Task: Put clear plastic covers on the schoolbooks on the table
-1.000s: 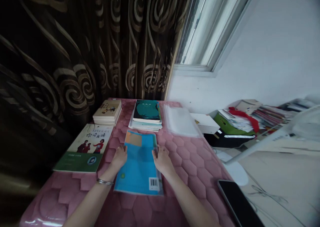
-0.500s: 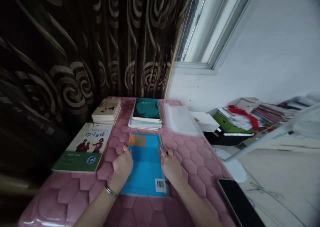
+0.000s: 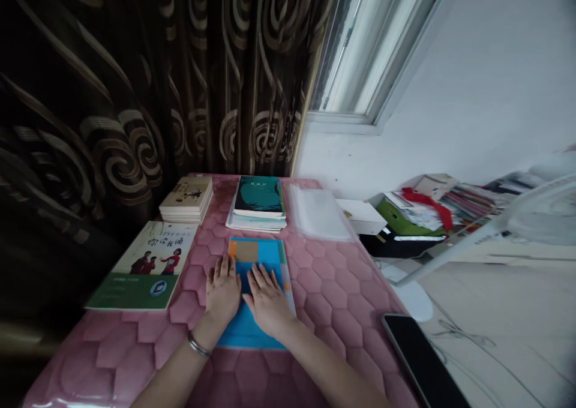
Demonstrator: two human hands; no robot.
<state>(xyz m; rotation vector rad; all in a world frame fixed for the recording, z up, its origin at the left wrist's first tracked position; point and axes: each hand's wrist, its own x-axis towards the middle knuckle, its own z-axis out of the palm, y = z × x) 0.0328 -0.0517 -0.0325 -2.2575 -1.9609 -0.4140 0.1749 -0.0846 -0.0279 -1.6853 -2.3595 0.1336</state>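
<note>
A blue book (image 3: 252,331) with an orange and tan patch at its top lies flat on the pink table, directly before me. Its edge looks clear and shiny, as if it sits in a plastic cover. My left hand (image 3: 224,294) rests flat on the book's left side, fingers stretched out and pointing away from me. My right hand (image 3: 269,300) lies on the middle and right of the cover, fingers spread, thumb towards the left hand. The barcode corner is hidden under my right hand and wrist.
To the left lies a green and cream book (image 3: 141,270); behind it stands a stack of tan books (image 3: 186,198). Farther back are a teal book (image 3: 258,196) on other books and clear plastic sleeves (image 3: 317,213). A phone (image 3: 420,360) lies at the table's right edge, near a white lamp (image 3: 450,249).
Both hands have moved from the book's side edges onto its cover, and their fingers have straightened out flat. The right hand has shifted left over the barcode.
</note>
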